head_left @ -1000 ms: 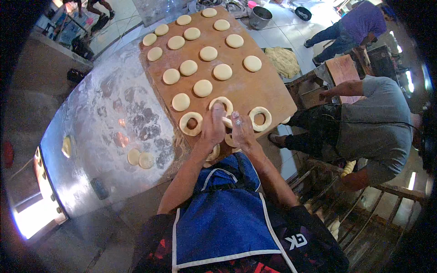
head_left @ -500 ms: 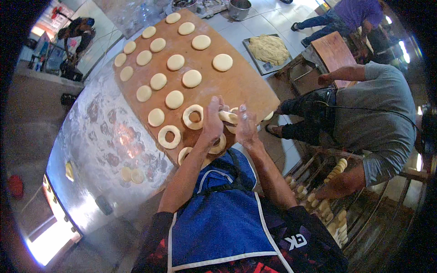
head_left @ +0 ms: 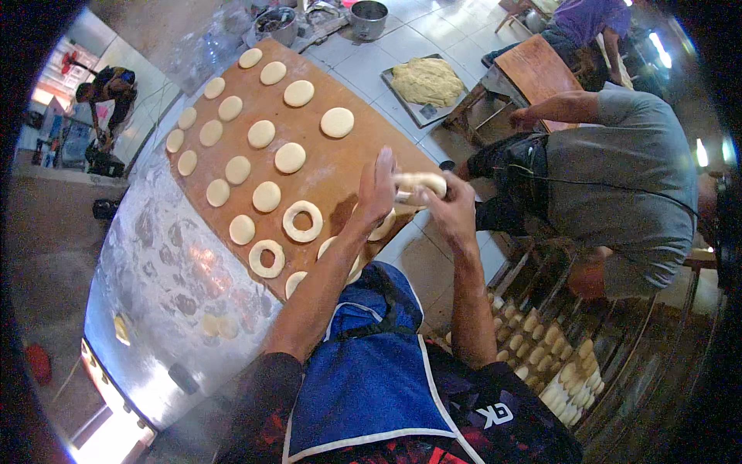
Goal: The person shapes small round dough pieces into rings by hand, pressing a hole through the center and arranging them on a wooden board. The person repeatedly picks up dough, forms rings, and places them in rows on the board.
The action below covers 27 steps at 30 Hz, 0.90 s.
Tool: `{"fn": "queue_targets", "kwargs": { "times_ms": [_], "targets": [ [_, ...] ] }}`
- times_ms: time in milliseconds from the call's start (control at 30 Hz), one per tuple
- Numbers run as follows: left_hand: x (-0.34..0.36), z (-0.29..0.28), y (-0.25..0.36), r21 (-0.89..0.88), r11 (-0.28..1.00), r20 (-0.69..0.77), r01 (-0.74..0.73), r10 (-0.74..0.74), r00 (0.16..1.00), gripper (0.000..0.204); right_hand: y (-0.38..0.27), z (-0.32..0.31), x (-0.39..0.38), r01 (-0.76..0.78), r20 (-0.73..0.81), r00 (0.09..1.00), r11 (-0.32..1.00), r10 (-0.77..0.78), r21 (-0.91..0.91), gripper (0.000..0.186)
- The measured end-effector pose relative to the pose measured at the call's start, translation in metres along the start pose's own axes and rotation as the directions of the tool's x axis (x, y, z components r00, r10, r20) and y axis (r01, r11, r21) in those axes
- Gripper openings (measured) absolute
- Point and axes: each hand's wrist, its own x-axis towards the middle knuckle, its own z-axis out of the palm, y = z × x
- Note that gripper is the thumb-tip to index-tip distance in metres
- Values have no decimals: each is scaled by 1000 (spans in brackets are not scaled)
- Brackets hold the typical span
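Raised over the right edge of the wooden board (head_left: 363, 143), my left hand (head_left: 377, 191) and my right hand (head_left: 450, 207) grip a motion-blurred ring of pale dough (head_left: 420, 183) between their fingers. My left fingers point upward along its left side; my right fingers wrap its right side. Beneath and left of them lie dough rings (head_left: 302, 222), another at the lower left (head_left: 267, 258), and several partly behind my arms. Several flat dough rounds (head_left: 266, 196) are spread over the rest of the board.
A floury metal surface (head_left: 170, 286) adjoins the board. Dough on a tray (head_left: 425, 81) lies on tiles near a pot (head_left: 369, 20). A grey-shirted co-worker (head_left: 610, 185) bends close on my right above a slatted rack with dough pieces (head_left: 541, 352). Others work farther off (head_left: 595, 23), (head_left: 108, 100).
My hands have lifted the dough ring rightward, tilting it from low between my palms. The board appears farther left as the view shifts. More of the rack's dough pieces show.
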Motion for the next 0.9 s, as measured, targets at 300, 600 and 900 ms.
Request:
{"fn": "queue_targets", "kwargs": {
  "times_ms": [300, 600, 900],
  "targets": [
    [17, 0, 4, 707, 620, 183, -340, 305, 935, 24, 20, 13, -11, -152, -257, 966, 819, 6, -554, 73],
    [-24, -28, 23, 748, 525, 159, -405, 451, 878, 36, 6, 11, -30, 3, -222, 971, 938, -85, -346, 40],
    [-279, -320, 19, 756, 532, -604, 382, 339, 721, 28, -5, 62, -90, 40, 147, 988, 999, -36, -22, 30]
  ]
}}
